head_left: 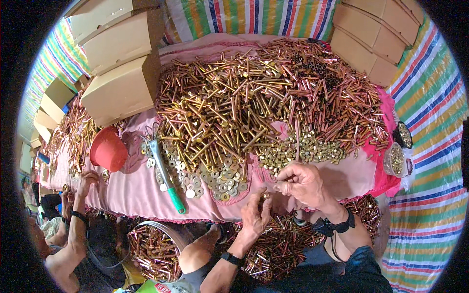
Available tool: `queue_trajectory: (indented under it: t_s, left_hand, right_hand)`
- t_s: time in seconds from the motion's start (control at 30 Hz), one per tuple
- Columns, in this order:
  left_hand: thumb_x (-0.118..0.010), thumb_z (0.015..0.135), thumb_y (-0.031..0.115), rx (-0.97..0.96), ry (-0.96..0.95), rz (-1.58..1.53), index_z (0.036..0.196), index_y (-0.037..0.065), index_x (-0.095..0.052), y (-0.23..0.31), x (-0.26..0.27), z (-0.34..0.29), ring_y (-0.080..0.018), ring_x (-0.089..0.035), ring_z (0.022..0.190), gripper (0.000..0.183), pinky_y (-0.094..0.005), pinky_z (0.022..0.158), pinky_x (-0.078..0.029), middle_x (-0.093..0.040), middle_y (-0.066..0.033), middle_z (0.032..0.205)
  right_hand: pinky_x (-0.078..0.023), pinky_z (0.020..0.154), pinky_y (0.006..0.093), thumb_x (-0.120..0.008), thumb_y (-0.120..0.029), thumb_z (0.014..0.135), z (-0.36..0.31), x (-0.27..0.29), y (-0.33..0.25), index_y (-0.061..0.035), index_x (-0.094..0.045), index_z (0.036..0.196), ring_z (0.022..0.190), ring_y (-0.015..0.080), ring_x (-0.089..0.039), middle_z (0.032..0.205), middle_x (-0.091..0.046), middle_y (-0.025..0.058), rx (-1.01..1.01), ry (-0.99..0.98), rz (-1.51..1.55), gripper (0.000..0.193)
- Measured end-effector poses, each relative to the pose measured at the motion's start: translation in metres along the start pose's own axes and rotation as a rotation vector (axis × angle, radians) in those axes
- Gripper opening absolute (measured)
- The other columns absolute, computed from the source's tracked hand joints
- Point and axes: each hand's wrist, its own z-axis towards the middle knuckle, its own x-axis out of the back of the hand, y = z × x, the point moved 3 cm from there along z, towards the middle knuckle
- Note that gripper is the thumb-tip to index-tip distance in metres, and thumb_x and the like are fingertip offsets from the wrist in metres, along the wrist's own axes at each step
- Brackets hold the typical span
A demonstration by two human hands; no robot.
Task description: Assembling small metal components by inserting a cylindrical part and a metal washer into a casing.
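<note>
My left hand (255, 215) is at the near edge of the pink cloth (141, 188), its fingers closed on a small brass-coloured metal piece (265, 196); its exact kind is hard to tell. Just right of it and slightly farther off, my right hand (304, 185) has thumb and fingers pinched together. What sits in that pinch is hidden. Beyond the right hand lies a heap of small brass-coloured nuts (308, 150). Flat round washers (225, 183) are spread left of my hands. Farther back rises a wide pile of long brass-coloured bolts (234, 105).
A small hand rake (166, 171) with a green handle lies among the washers, near a red bucket (109, 150). Cardboard boxes (119, 90) are stacked at both far corners. A clear tub (394, 160) holds nuts at right. A co-worker's hand (87, 183) works at left. More bolts (273, 246) lie below.
</note>
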Motion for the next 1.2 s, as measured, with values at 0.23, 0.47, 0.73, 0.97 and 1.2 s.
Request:
queue_trajectory:
  t_s: [0.23, 0.47, 0.73, 0.97, 1.2]
  left_hand:
    - [-0.065, 0.099, 0.008, 0.0, 0.086, -0.039, 0.123, 0.0, -0.062, -0.009, -0.001, -0.005, -0.0324, -0.073, 0.086, 0.026, -0.0379, 0.074, -0.057, -0.072, -0.0188, 0.098]
    - [-0.065, 0.096, 0.003, -0.058, 0.064, -0.036, 0.125, 0.001, -0.061, -0.01, -0.001, -0.002, -0.0323, -0.071, 0.079, 0.029, -0.0384, 0.068, -0.055, -0.069, -0.0192, 0.093]
    - [-0.065, 0.095, 0.0, -0.116, 0.104, -0.048, 0.125, 0.0, -0.062, -0.013, -0.002, -0.002, -0.0306, -0.068, 0.073, 0.03, -0.0373, 0.066, -0.053, -0.068, -0.0187, 0.09]
    - [-0.065, 0.094, -0.002, -0.056, 0.088, -0.08, 0.125, 0.0, -0.063, -0.015, -0.001, -0.005, -0.0267, -0.065, 0.07, 0.031, -0.0353, 0.065, -0.052, -0.067, -0.0172, 0.087]
    - [-0.064, 0.094, -0.001, -0.053, 0.08, -0.1, 0.138, 0.004, -0.058, -0.019, -0.002, -0.007, -0.0187, -0.066, 0.074, 0.045, -0.0319, 0.067, -0.052, -0.069, -0.0155, 0.087]
  right_hand:
    - [-0.057, 0.079, 0.024, -0.072, 0.004, 0.09, 0.003, -0.008, 0.01, 0.0027, -0.074, 0.097, 0.089, 0.0123, -0.069, 0.097, -0.069, 0.0052, 0.04, -0.027, -0.023, 0.008]
    - [-0.058, 0.083, 0.0249, -0.066, 0.008, 0.091, -0.001, -0.021, 0.02, 0.0032, -0.071, 0.11, 0.095, 0.0124, -0.069, 0.106, -0.068, 0.0067, -0.104, -0.075, 0.032, 0.02]
    - [-0.056, 0.081, 0.0267, -0.068, 0.004, 0.091, -0.002, -0.031, 0.0, 0.0004, -0.07, 0.11, 0.096, 0.0133, -0.067, 0.105, -0.069, 0.0081, 0.115, -0.048, -0.237, 0.019]
    - [-0.056, 0.085, 0.0282, -0.069, 0.004, 0.09, -0.001, -0.033, 0.006, 0.0013, -0.07, 0.106, 0.1, 0.0148, -0.067, 0.11, -0.069, 0.0096, 0.251, -0.071, -0.253, 0.017]
    - [-0.056, 0.086, 0.0283, -0.067, 0.004, 0.091, 0.0, -0.034, 0.032, 0.0008, -0.069, 0.102, 0.099, 0.0126, -0.067, 0.109, -0.07, 0.0069, 0.032, -0.058, 0.194, 0.011]
